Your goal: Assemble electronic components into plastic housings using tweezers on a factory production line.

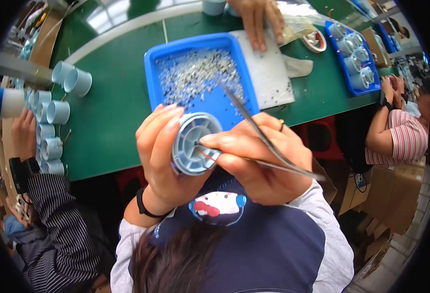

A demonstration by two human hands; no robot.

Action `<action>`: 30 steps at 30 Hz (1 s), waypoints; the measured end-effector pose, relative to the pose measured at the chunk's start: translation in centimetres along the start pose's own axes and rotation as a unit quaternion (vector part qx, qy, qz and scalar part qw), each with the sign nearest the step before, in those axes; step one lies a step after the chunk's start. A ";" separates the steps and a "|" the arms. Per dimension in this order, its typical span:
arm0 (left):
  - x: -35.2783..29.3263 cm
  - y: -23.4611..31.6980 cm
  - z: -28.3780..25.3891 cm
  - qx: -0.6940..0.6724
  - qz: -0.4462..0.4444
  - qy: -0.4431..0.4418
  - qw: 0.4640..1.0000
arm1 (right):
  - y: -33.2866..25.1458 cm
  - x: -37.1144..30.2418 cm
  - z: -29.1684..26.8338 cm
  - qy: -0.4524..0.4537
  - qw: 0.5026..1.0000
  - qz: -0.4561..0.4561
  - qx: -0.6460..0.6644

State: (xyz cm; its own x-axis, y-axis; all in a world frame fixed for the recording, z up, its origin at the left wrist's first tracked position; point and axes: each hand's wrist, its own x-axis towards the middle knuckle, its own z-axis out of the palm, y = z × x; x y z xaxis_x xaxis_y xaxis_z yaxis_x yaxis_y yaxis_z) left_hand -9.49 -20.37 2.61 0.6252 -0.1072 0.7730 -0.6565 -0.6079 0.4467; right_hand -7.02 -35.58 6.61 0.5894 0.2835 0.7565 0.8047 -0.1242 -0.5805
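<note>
A light blue round plastic housing [187, 144] is tilted in my left hand [159, 146], whose fingers wrap round its side. Its open face shows a ring of ribs and compartments around a centre hub. My right hand [268, 156] is closed on metal tweezers [261, 132], with one arm slanting up over the fingers. The thumb and forefinger of that hand pinch together at the middle of the housing, and whatever small piece lies between them is hidden. A thin copper-coloured strand [204, 155] shows inside the housing beside the fingertips.
Beyond my hands stands a blue tray [149, 73] of small clear and dark pieces, beside a white foam board [273, 93]. Light blue cups [78, 82] line the left. A blue tray of assembled parts [333, 53] sits right. Another person's hand [259, 19] rests on the board; co-workers sit both sides.
</note>
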 end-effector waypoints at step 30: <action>-1.5 -1.0 -1.4 0.081 -0.132 -0.042 0.987 | 2.1 -2.1 -2.9 0.204 0.975 0.055 -0.072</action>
State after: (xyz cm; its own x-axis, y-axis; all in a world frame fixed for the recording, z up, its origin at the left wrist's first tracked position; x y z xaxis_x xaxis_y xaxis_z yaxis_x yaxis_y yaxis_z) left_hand -10.30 -18.51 1.62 0.8034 0.0111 0.5953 -0.3935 -0.7405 0.5448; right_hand -6.32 -39.17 4.67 0.6273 -0.1371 0.7666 0.7199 -0.2734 -0.6380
